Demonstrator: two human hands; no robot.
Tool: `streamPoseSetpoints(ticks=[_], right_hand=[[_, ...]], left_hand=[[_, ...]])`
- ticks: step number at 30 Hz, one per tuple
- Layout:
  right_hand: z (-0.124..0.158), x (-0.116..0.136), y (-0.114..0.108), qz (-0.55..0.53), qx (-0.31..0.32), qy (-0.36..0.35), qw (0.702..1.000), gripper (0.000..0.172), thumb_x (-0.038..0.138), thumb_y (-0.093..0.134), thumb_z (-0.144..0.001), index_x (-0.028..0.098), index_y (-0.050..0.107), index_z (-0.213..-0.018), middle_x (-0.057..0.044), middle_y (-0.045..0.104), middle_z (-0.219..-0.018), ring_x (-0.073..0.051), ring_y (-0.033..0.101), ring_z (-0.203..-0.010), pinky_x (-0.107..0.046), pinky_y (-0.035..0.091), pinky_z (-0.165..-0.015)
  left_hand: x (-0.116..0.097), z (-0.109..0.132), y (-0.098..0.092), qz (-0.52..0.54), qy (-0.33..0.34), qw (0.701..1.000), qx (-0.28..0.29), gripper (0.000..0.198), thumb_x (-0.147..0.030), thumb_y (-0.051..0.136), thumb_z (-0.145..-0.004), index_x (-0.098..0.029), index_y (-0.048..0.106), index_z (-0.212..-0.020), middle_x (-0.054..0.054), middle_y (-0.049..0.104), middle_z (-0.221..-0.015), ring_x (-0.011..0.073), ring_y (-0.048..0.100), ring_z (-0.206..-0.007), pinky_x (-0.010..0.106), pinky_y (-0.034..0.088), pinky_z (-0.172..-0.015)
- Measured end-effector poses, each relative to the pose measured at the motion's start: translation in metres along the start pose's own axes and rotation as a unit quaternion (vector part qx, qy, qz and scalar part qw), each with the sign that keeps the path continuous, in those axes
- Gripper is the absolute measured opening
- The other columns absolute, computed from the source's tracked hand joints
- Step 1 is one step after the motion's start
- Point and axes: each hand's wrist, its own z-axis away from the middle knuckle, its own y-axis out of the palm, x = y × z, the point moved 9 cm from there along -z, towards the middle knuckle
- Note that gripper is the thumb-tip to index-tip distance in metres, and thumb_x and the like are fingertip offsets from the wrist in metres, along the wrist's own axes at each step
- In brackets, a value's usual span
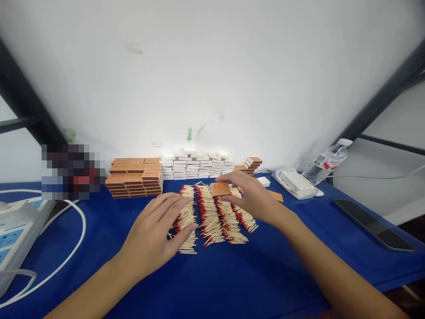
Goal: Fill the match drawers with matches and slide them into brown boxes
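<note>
Rows of red-tipped matchsticks (209,217) lie side by side on the blue table. Between the thumb and fingers of my right hand (250,195) is an orange matchbox (221,189), held above the far part of the rows. My left hand (159,226) hovers palm down over the left edge of the matches, its fingers apart and nothing seen in them. Behind the matches stand stacked orange matchboxes (136,178) at the left and stacked white box pieces (192,167) in the middle. A smaller stack of orange boxes (251,164) is right of these.
At the right are a plastic bottle (327,161), a white packet (297,182) and a black phone (372,224). A loose white box (264,181) and an orange piece (276,196) lie past my right hand. A power strip (15,235) with white cables is at left.
</note>
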Motion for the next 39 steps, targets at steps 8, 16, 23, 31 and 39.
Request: streamPoseSetpoints(ticks=[8,16,23,31,39], right_hand=[[-0.018,0.065,0.042,-0.113,0.002,-0.097,0.989,0.034,0.025,0.074,-0.097,0.027,0.063,-0.130,-0.007,0.075,-0.116,-0.025,0.066,-0.109,-0.043,0.057,-0.092],[0.002,0.048,0.045,-0.267,-0.076,0.004,0.961,0.041,0.033,0.079,-0.093,0.032,0.063,-0.131,-0.008,0.071,-0.129,-0.027,0.066,-0.119,-0.046,0.058,-0.097],[0.015,0.026,0.077,-0.493,-0.062,0.216,0.841,0.029,0.050,0.071,-0.097,0.022,0.063,-0.097,-0.002,0.067,-0.084,-0.015,0.067,-0.072,-0.027,0.057,-0.060],[0.021,0.026,0.087,-0.514,-0.048,0.265,0.814,0.038,0.053,0.084,-0.083,0.021,0.066,-0.093,0.000,0.067,-0.076,-0.015,0.066,-0.062,-0.024,0.055,-0.049],[0.025,0.028,0.090,-0.533,-0.063,0.276,0.797,0.036,0.051,0.085,-0.083,0.022,0.066,-0.094,-0.001,0.070,-0.078,-0.015,0.068,-0.062,-0.023,0.056,-0.045]], left_hand=[[0.013,0.001,-0.001,0.009,-0.046,0.999,-0.006,0.036,-0.026,0.068,-0.100,-0.017,0.061,-0.134,0.013,0.068,-0.120,0.0266,0.062,-0.111,0.044,0.055,-0.097],[0.025,0.004,0.006,0.106,-0.120,0.987,0.015,0.033,-0.029,0.071,-0.099,-0.020,0.063,-0.129,0.008,0.070,-0.115,0.0227,0.065,-0.108,0.037,0.055,-0.093],[0.026,0.005,0.003,0.113,-0.127,0.985,-0.024,0.033,-0.027,0.074,-0.096,-0.020,0.065,-0.128,0.007,0.071,-0.113,0.0212,0.066,-0.106,0.035,0.054,-0.093],[0.023,0.004,0.001,0.113,-0.113,0.987,-0.035,0.033,-0.025,0.076,-0.094,-0.020,0.066,-0.126,0.008,0.072,-0.112,0.0224,0.068,-0.105,0.036,0.056,-0.092],[0.023,0.004,0.002,0.120,-0.126,0.984,-0.039,0.033,-0.021,0.078,-0.090,-0.020,0.068,-0.121,0.006,0.075,-0.109,0.0212,0.069,-0.102,0.035,0.056,-0.090]])
